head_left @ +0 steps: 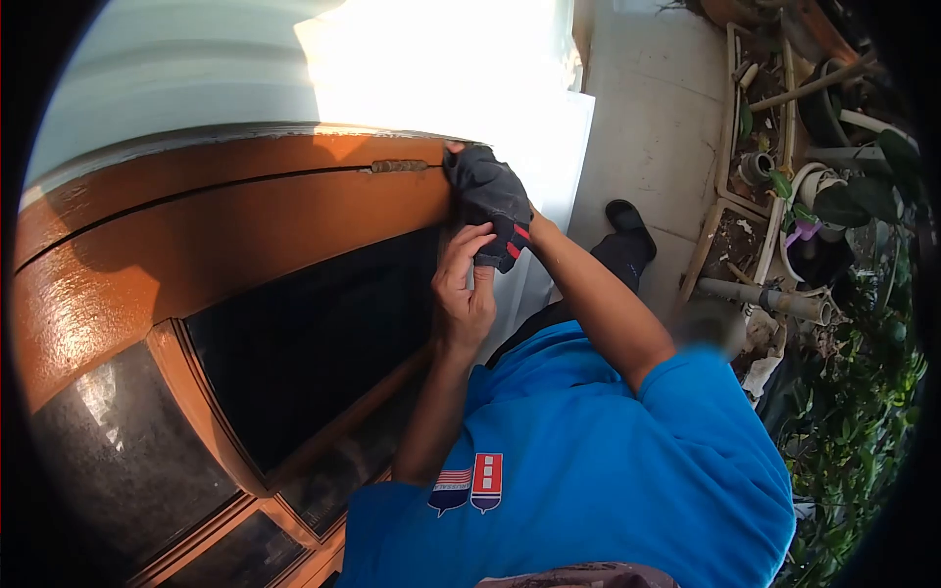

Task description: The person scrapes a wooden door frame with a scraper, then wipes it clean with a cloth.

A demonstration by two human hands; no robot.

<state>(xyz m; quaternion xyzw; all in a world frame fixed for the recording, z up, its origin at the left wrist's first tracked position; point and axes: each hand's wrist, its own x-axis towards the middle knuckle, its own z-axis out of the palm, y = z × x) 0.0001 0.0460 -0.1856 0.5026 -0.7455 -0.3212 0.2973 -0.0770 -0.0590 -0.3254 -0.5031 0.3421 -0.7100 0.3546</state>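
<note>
A dark fingerless glove point(485, 186) with red stripes near its cuff covers my right hand point(482, 191), which is beside the edge of an orange-brown wooden frame point(323, 201). One bare fingertip shows at the glove's far end, but how the other fingers are bent is hidden. Bare and just below it, my left hand point(466, 289) has its fingers closed on the glove's cuff at the wrist. A metal hinge point(399, 167) sits on the wood, left of the gloved hand.
Dark glass panes point(118, 451) are set in the wooden frame. A white surface point(431, 69) lies beyond it. Paving point(667, 127) runs past my shoe point(630, 227). Planter boxes point(720, 240), pipes point(774, 299) and leafy plants point(863, 431) line the right side.
</note>
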